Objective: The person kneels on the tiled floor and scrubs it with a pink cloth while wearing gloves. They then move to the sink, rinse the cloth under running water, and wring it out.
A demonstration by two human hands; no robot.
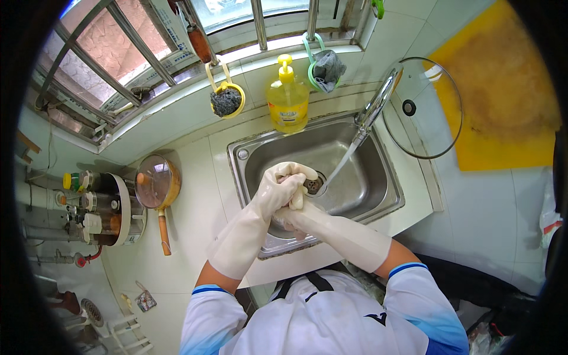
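Observation:
Both of my hands wear long cream rubber gloves and meet over the stainless steel sink (355, 182). My left hand (286, 182) curls its fingers around part of the right glove, apparently at the thumb. Below it, my right hand (295, 217) lies across the near part of the basin, palm side hidden. A pinkish patch shows beneath the right hand; whether it is the glove or something held cannot be told. Water runs from the chrome faucet (377, 102) in a stream that lands beside the drain (314, 185), just right of my hands.
A yellow pump bottle of dish soap (287, 106) stands behind the sink. Scrubbers hang in a yellow holder (228, 100) and a green holder (326, 71). A glass lid (426, 133) leans by a yellow cutting board (501, 88). Left are a lidded pan (155, 184) and spice rack (124, 208).

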